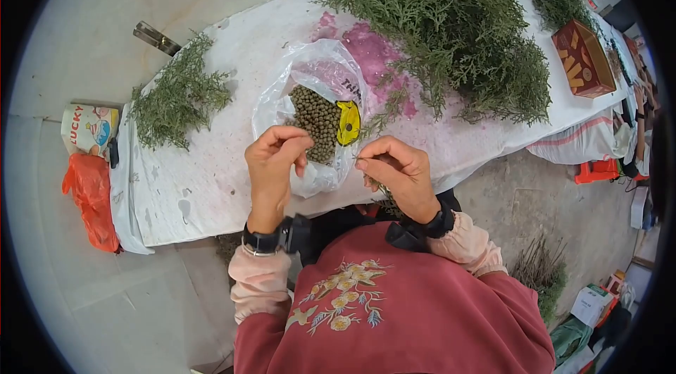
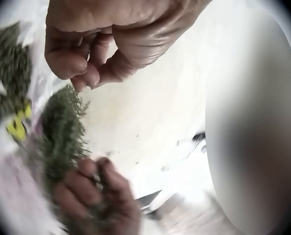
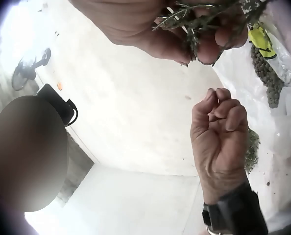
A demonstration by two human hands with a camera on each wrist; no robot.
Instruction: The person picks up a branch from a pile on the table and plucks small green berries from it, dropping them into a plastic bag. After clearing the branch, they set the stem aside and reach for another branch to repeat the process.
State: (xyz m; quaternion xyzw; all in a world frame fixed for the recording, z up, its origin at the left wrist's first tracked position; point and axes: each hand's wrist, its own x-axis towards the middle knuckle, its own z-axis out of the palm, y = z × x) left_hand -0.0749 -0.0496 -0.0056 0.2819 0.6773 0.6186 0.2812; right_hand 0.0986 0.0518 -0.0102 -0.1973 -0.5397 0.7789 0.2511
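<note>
My right hand (image 1: 403, 175) grips a thin green conifer sprig (image 3: 197, 22), its scaly leaves spread across the palm and fingers in the right wrist view. The left hand (image 1: 271, 159) is just left of it, fingers curled and thumb tip against the index finger; no held thing shows there. A gap separates the two hands. Beyond them lies a clear plastic bag (image 1: 270, 101), opened out around a heap of small round greenish-brown balls (image 1: 315, 117). A yellow piece with black marks (image 1: 348, 122) is at the bag's right side.
A big pile of conifer branches (image 1: 451, 32) covers the table's far right, and a smaller bunch (image 1: 182, 92) lies left. A red-brown snack box (image 1: 583, 60) stands at the right end. An orange-red plastic bag (image 1: 91, 198) hangs by the left edge of the white-covered table (image 1: 211, 198).
</note>
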